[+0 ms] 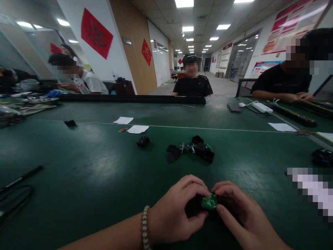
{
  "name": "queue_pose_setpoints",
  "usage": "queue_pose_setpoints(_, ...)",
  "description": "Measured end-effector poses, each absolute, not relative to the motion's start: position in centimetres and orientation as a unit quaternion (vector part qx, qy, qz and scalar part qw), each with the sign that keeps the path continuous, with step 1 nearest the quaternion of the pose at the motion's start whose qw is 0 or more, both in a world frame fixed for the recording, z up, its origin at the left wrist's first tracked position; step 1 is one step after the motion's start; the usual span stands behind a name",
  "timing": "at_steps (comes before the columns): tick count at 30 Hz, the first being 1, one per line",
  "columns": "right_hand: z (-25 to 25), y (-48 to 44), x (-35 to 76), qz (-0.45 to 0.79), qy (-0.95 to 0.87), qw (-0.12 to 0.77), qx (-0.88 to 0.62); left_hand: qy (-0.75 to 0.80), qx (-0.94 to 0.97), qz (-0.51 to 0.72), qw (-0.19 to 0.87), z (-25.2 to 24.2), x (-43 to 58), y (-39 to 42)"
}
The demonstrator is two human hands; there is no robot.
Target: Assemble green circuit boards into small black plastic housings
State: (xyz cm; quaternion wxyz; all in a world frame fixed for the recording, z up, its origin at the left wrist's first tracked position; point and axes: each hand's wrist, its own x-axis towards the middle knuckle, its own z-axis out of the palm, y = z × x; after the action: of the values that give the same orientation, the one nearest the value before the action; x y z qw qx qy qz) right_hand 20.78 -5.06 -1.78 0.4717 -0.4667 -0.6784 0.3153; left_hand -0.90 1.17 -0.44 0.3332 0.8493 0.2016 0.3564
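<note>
A small green circuit board (209, 201) is held just above the green table, near its front edge. My left hand (179, 210), with a beaded bracelet at the wrist, grips its left side between thumb and fingers. From the right, the thumb and fingers of my right hand (238, 206) pinch the board's other side. A dark part seems to sit against the board, but the fingers mostly hide it. Beyond my hands lie black plastic housings (204, 151), small electronic parts (185, 148) and flat black pieces (173, 153). Left of these stands a closed black box (143, 142).
Paper slips (137, 129) lie along the table's seam. A long black bar (130, 99) crosses the far side. Black cable (18, 194) is at left, a white adapter (262, 107) at right. One person (192, 85) sits opposite, another (283, 81) at right, others at left.
</note>
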Motion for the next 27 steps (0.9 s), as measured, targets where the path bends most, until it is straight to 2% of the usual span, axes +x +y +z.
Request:
queue_pose_setpoints(13,-1.82,-4.95,21.28,0.262,-0.698,0.469,-0.473,0.201,0.836,0.387,0.332,-0.42,-0.93,1.25)
queue_pose_setpoints(21,-1.92,-5.0,21.13,0.251,-0.691,0.469,-0.489,0.248,0.803,0.462,0.284,-0.64,-1.08,1.18)
queue_pose_setpoints(27,-2.12,-5.07,21.26,0.267,-0.692,0.451,-0.496,0.235,0.819,0.453,0.262,-0.55,-0.87,1.31)
